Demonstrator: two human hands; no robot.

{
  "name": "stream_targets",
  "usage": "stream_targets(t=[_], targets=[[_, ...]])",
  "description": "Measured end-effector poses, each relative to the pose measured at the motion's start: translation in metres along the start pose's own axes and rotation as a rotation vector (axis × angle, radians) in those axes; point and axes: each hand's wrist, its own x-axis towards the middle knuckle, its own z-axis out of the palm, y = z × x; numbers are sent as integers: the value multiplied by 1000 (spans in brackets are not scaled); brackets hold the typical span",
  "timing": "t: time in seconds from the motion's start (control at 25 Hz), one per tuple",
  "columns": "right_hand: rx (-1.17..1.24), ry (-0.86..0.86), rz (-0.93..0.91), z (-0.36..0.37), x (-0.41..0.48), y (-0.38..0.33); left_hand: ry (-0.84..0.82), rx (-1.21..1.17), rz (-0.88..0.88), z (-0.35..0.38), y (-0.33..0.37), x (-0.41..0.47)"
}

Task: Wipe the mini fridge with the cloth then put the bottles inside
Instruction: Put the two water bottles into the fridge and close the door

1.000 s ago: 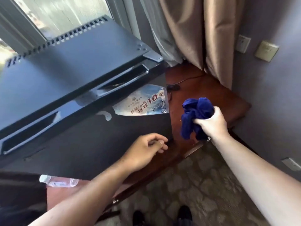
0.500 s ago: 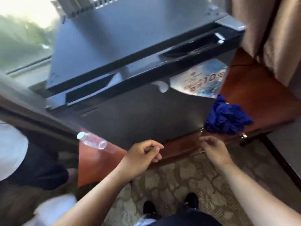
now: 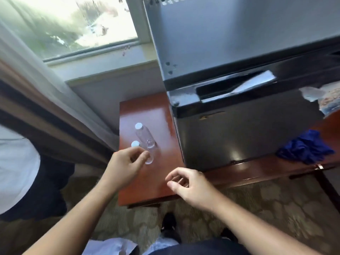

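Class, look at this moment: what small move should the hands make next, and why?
Probably close the left hand round the nearer bottle: its fingers curl right beside it, the cloth lies set down beside the shut fridge, so wiping looks finished, and the empty right hand could then open the fridge.

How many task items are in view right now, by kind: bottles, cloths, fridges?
Bottles: 2, the farther bottle and the nearer bottle, both on the wooden table left of the fridge
Cloths: 1, the blue cloth, bunched on the table right of the fridge
Fridges: 1, the mini fridge, door shut
Total: 4
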Motion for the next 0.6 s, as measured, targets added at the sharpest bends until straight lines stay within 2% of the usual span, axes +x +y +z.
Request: stream_targets(t=[0.12,0.24,0.32,0.44,0.52,0.6], targets=[[-41,98,11,30,35,-24,20,-20,48,-24,-35,39],[-185,189,52,58,85,-41,-31,5,175,-38,-64,86],[-279,225,106,75,118,-51,-140,88,256,-41,-86,125],[-450,194,183,91,148,-65,-380,274,339,-34,-101,171],[-547,162,216,96,161,-70,-511,303,364,-25,-107,190],[-616,152,234,101,173,-68,-549,272,381,-17,-116,199]])
